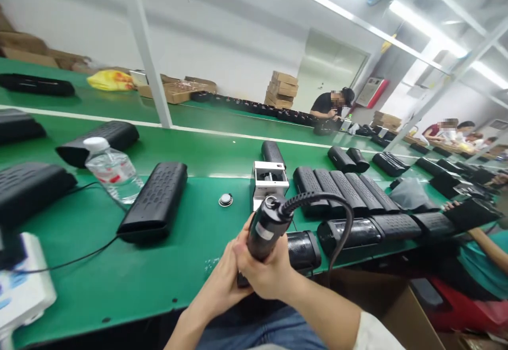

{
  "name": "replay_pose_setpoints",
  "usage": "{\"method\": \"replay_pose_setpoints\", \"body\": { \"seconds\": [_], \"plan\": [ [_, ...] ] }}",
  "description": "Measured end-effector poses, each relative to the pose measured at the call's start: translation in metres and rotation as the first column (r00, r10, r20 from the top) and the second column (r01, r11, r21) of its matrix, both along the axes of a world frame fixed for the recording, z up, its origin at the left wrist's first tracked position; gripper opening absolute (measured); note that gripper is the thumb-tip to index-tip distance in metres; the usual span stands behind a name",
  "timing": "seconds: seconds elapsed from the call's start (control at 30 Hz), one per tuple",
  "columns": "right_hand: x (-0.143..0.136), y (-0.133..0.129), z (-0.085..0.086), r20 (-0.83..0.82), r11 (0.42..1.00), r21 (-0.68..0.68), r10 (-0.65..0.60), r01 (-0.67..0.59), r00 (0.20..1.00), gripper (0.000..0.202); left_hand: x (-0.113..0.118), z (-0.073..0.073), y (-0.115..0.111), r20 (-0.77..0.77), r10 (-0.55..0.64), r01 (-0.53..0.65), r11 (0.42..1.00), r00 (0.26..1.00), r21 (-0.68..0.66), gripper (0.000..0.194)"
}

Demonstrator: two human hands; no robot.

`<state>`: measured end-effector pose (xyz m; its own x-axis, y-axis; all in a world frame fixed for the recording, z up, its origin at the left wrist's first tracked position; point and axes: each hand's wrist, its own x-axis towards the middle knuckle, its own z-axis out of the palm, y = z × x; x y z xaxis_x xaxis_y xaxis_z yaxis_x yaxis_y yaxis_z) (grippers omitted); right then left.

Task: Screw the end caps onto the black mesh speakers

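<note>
My right hand (273, 270) is wrapped around a black corded electric screwdriver (262, 233), held upright with its cable looping off to the right. Pressed close against it on the left is my left hand (222, 276), its fingers closed. A dark edge (243, 281) shows below the hands; what it belongs to is mostly hidden by them. Just beyond the screwdriver stands a small white screw feeder (271, 178). A round silver metal piece (225, 200) lies on the green mat to its left. Right beside my hands rests a black speaker (304, 250) with a perforated front.
Left on the green bench (190, 265) are a black speaker housing (156, 202) with a cable, a water bottle (113, 172) and a white device (29, 281). Rows of black housings (343, 188) fill the right. A co-worker's arm (488, 249) reaches in there. An open carton (377, 302) stands below.
</note>
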<state>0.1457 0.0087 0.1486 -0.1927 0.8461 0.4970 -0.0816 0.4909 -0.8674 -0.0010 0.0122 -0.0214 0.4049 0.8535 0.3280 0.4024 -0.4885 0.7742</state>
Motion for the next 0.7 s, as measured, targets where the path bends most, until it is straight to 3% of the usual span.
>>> {"method": "replay_pose_setpoints", "body": {
  "seconds": [0.23, 0.4, 0.53, 0.57, 0.6, 0.63, 0.7],
  "plan": [
    [0.002, -0.003, -0.002, -0.037, 0.998, -0.038, 0.052, -0.053, 0.998, 0.034, 0.001, -0.008, -0.011, 0.002, 0.040, -0.040, 0.999, 0.999, 0.008, 0.107],
    [0.002, -0.002, 0.005, -0.089, 0.992, -0.055, 0.107, -0.112, 0.990, 0.035, 0.005, -0.003, -0.012, 0.003, 0.022, -0.022, 1.000, 1.000, -0.001, 0.110],
    [0.021, -0.003, 0.039, -0.170, 0.980, -0.024, 0.191, -0.198, 0.967, 0.041, 0.007, 0.000, -0.011, -0.031, 0.004, -0.005, 0.999, 1.000, -0.045, 0.134],
    [0.029, -0.001, 0.052, -0.206, 0.979, 0.015, 0.204, -0.205, 0.957, 0.040, 0.007, 0.000, -0.011, -0.033, 0.000, -0.001, 0.999, 0.999, -0.043, 0.142],
    [0.038, 0.004, 0.064, -0.272, 0.971, 0.138, 0.229, -0.198, 0.935, 0.036, 0.007, -0.001, -0.011, -0.029, -0.001, 0.000, 1.000, 1.000, -0.030, 0.148],
    [0.046, 0.012, 0.076, -0.298, 0.962, 0.234, 0.211, -0.143, 0.931, 0.032, 0.007, -0.002, -0.011, -0.024, -0.008, 0.008, 1.000, 1.000, -0.014, 0.152],
    [0.060, 0.036, 0.092, -0.335, 0.924, 0.372, 0.040, 0.093, 0.942, 0.027, 0.006, -0.003, -0.010, -0.016, -0.034, 0.034, 0.999, 0.999, 0.015, 0.160]
  ]
}}
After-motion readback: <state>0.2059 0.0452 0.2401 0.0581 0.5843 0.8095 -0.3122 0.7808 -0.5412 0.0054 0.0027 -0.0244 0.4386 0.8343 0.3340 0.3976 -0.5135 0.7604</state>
